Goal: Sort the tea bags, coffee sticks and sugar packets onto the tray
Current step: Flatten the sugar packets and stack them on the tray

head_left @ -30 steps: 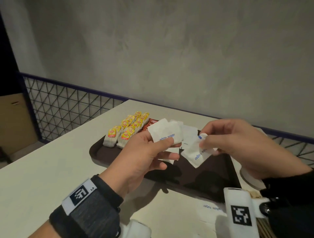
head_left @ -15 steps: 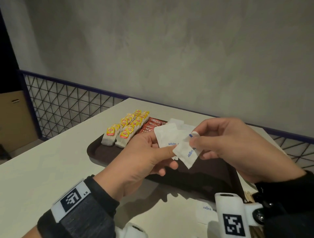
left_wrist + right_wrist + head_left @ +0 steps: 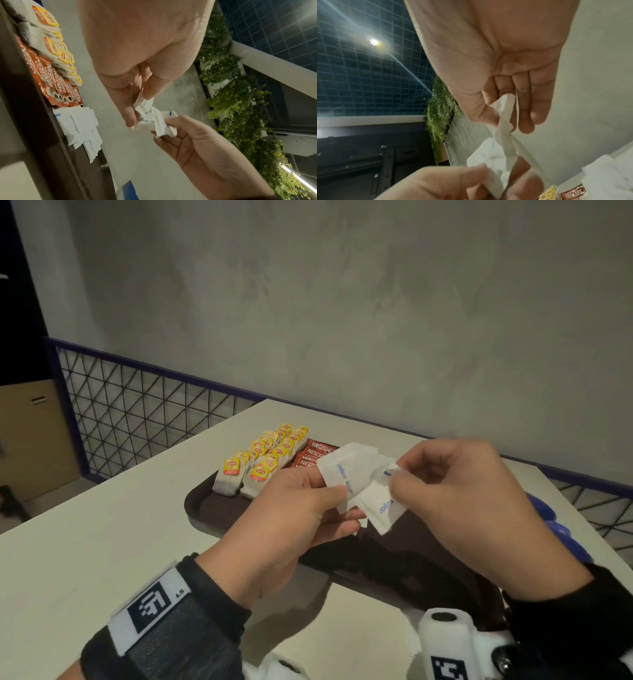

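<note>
A dark brown tray (image 3: 212, 513) lies on the white table, with yellow-tagged tea bags (image 3: 260, 465) in rows at its far left. Red coffee sticks (image 3: 313, 455) lie beside them. My left hand (image 3: 318, 494) grips a small stack of white sugar packets (image 3: 346, 474) above the tray. My right hand (image 3: 397, 479) pinches one sugar packet (image 3: 385, 508) right against that stack. From the left wrist view, the coffee sticks (image 3: 56, 83) and more sugar packets (image 3: 77, 128) lie on the tray (image 3: 20, 94). The right wrist view shows fingers (image 3: 525, 108) pinching the white packet (image 3: 505, 121).
A blue object (image 3: 555, 525) lies at the table's right edge beyond the tray. A wire-mesh railing (image 3: 137, 412) runs behind the table in front of a grey wall. A cardboard box (image 3: 30, 440) stands at the far left.
My right hand has brought its sugar packet leftward to the stack in my left hand. Both hands have risen slightly over the tray.
</note>
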A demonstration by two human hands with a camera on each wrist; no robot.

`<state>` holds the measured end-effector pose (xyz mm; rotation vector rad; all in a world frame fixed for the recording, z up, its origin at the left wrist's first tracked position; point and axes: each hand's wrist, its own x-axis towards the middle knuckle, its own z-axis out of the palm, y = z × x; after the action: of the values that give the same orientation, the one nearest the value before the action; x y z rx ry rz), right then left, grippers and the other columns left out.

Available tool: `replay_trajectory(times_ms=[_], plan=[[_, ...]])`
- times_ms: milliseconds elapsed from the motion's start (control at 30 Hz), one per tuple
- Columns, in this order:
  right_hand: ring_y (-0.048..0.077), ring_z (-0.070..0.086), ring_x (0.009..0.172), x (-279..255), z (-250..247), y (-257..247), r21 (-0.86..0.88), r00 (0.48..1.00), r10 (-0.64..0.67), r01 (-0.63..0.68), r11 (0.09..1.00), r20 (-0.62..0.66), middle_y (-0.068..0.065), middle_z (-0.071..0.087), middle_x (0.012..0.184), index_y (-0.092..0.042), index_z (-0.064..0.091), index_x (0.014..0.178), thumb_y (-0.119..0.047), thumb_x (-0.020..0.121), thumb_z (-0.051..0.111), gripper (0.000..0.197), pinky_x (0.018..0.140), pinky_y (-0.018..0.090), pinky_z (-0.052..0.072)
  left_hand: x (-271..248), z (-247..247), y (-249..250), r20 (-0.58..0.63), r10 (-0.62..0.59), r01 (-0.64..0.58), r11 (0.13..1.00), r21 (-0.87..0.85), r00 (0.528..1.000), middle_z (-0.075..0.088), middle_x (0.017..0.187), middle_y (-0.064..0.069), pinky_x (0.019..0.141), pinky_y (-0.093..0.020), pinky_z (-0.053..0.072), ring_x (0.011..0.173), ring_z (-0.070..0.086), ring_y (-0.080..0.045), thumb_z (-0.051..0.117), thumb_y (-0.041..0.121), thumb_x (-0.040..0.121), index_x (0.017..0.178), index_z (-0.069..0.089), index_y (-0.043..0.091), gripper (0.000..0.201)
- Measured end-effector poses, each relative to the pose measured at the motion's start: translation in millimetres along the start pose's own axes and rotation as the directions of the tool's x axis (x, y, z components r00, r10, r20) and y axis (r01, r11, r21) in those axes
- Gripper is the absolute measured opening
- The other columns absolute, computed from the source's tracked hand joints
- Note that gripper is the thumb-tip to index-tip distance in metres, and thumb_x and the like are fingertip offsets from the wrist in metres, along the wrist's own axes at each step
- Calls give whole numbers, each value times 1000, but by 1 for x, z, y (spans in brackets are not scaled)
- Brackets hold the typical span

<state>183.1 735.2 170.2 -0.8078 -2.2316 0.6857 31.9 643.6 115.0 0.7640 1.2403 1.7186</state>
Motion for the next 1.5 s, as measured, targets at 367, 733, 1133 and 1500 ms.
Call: replay_trajectory(times_ms=[367,733,1133,1500], plan=[[20,71,82,-8,9,-12,-10,966,-101,106,994,236,-5,75,80,-23,72,80,-29,86,66,10,79,47,57,-4,0,7,28,49,-47,998,-50,998,79,98,-4,70,-26,60,77,73,-13,65,13,98,108,75,10,15],[26,75,71,2,-20,-6,299,995,47,-71,952,86,3,76,85,-21,77,88,-9,98,63,21,62,40,65,-5,-1,7,43,-1,5,996,-84,999,79,109,-13,76,-28,65,94,77,-25,60,2,100,121,70,4,23],[8,63,68,3,-18,1,-73,960,-86,109,991,265,-12,64,83,-46,65,122,-21,83,83,50,65,26,49,-9,4,4,135,-23,23,1000,-2,991,79,108,-9,74,-30,65,86,78,-22,64,20,99,122,71,12,26],[9,60,72,3,-14,-1,-123,976,-165,183,975,140,-18,66,83,-39,69,114,-18,88,75,34,68,31,53,-10,3,2,196,-50,52,999,-7,979,78,112,-13,75,-26,64,100,77,-29,65,3,96,124,68,6,28]])
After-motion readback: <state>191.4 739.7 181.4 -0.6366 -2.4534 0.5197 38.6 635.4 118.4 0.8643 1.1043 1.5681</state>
